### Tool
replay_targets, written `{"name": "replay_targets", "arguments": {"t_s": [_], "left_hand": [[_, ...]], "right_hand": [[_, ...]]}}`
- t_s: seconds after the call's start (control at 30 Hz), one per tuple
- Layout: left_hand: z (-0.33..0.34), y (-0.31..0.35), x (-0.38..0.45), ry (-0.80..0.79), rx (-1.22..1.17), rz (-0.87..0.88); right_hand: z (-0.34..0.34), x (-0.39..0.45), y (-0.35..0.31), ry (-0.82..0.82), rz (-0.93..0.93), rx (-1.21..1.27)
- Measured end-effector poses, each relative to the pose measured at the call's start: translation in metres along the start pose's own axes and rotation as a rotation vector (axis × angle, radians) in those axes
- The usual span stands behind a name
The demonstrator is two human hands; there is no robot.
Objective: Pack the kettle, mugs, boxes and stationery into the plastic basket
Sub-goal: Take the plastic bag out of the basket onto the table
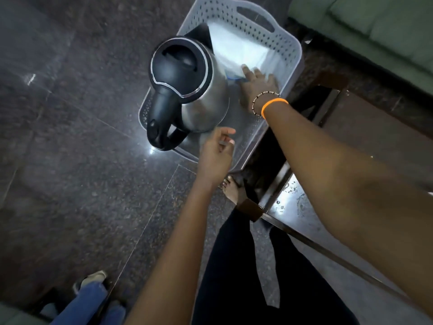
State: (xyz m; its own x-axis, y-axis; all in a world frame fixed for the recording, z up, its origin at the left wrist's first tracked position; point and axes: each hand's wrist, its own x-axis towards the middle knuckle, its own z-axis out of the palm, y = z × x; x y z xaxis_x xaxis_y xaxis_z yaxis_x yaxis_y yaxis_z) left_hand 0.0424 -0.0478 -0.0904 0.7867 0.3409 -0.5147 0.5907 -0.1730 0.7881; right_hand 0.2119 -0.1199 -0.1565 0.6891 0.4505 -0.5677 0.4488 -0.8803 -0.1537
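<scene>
The stainless-steel electric kettle with black lid and handle (187, 90) stands in the pale grey perforated plastic basket (269, 31), upper centre. The right hand (257, 84) lies with straight fingers on a white box (239, 53); the left hand (216, 151) hovers loosely curled, holding nothing. The kettle's handle overhangs the rim and could tip it; free room remains at the basket's near end.

Dim, motion-blurred, glare on floor (150, 150), wide-angle warp.
</scene>
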Motion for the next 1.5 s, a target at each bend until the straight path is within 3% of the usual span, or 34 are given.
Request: {"name": "replay_targets", "arguments": {"t_s": [0.13, 0.33, 0.5, 0.83, 1.1, 1.23, 1.3, 1.4, 1.5], "left_hand": [[0.004, 0.013, -0.004, -0.005, -0.056, -0.015], [0.027, 0.054, -0.018, 0.039, -0.129, 0.042], [0.082, 0.084, -0.057, -0.013, -0.23, 0.015], [0.218, 0.068, -0.18, -0.205, -0.127, -0.085], [0.292, 0.057, -0.253, -0.374, -0.073, -0.033], [0.313, 0.063, -0.274, -0.439, 0.021, 0.017], [0.321, 0.067, -0.282, -0.469, 0.059, 0.047], [0.33, 0.069, -0.293, -0.46, 0.112, 0.045], [0.335, 0.07, -0.298, -0.37, 0.168, 0.025]], "right_hand": [[-0.015, -0.023, 0.002, 0.223, 0.034, 0.226], [-0.028, -0.129, 0.023, 0.642, 0.09, 0.932], [-0.009, -0.221, 0.062, 0.682, 0.154, 1.228], [0.071, -0.383, 0.163, 0.555, 0.265, 1.23], [0.108, -0.475, 0.228, 0.518, 0.415, 1.107], [0.115, -0.495, 0.251, 0.596, 0.447, 0.894], [0.114, -0.499, 0.26, 0.618, 0.382, 0.919], [0.108, -0.507, 0.266, 0.639, 0.332, 0.988], [0.107, -0.517, 0.27, 0.685, 0.322, 0.853]]}}
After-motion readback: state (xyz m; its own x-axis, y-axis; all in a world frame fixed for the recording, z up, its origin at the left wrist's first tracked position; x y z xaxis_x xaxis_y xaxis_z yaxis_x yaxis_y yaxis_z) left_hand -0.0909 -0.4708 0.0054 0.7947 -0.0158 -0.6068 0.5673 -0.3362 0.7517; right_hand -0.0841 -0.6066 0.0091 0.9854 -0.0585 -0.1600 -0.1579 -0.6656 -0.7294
